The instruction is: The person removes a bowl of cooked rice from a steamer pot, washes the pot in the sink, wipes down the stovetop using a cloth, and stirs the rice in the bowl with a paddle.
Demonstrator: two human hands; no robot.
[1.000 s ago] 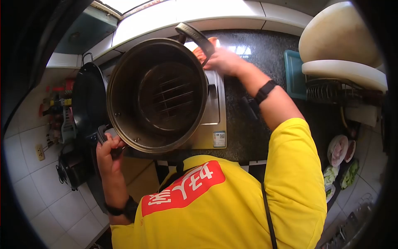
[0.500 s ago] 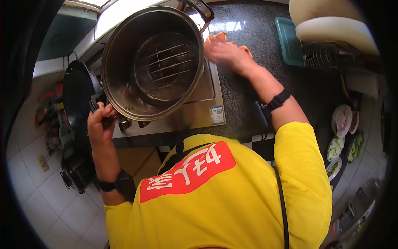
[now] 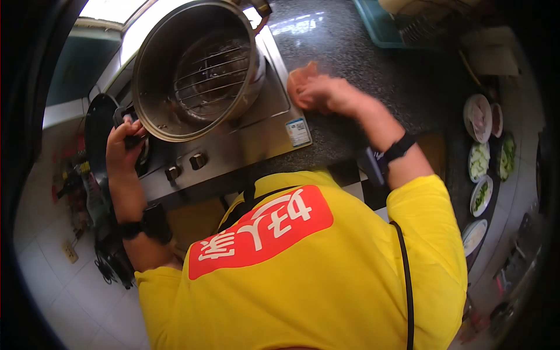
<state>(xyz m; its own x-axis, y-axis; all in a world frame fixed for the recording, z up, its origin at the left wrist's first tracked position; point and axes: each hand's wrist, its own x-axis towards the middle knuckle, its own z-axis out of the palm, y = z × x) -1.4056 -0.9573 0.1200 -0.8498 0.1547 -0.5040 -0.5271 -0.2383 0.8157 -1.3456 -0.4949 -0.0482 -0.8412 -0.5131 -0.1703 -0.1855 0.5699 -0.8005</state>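
A large metal pot (image 3: 153, 76) is over the gas stove (image 3: 239, 146), at its left part, tilted so that its open mouth turns to the person. Its base is hidden, so I cannot tell if it touches the stove. Inside the pot, low down, there is a round wire rack (image 3: 213, 88), and the metal around it looks shiny.

The left hand (image 3: 124, 137) is closed around the dark side handle (image 3: 121, 116) of the pot. The right hand (image 3: 331, 94) is apart from the pot, over the dark speckled countertop (image 3: 350, 55), just beside the right edge of the stove. Its fingers are closed on an orange-pink cloth (image 3: 300, 83); hand and cloth are a little blurred, and I cannot tell if the cloth touches the countertop.

On the front part of the stove are two knobs (image 3: 198, 160), and near its right corner is a paper label (image 3: 298, 132). A black wok (image 3: 95, 125) stands to the left of the pot. At the far side of the countertop is a teal tray (image 3: 373, 26). Well to the right, a plate with pale meat (image 3: 479, 118) and some plates of cut green vegetables (image 3: 479, 162) are in view.
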